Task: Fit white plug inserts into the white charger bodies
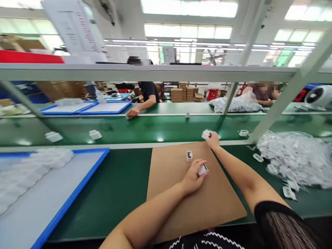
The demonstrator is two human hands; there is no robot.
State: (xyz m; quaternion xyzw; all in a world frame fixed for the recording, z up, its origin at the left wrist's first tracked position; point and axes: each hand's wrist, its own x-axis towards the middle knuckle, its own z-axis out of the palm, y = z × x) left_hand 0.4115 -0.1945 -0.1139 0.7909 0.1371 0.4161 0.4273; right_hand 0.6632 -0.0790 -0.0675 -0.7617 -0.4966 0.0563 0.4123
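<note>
My left hand (194,177) is closed around a small white plastic housing (203,169) above a sheet of brown cardboard (171,207). The dark open end of that housing faces up and to the right. On the cardboard, just beyond my left hand, stands another white housing (189,156), its open top showing dark parts inside. Farther forward, over the near edge of the green conveyor belt (160,129), my right hand (213,140) grips a white charger piece (206,134) with its fingers. Part of it is hidden by them.
A bag of white parts (298,159) lies on the right, with loose pieces beside it. At left, a blue-rimmed tray (85,180) holds rows of white pieces. Several white units sit on the belt. Across it, a co-worker's hand (133,112) touches a piece. A shelf beam (166,73) crosses above.
</note>
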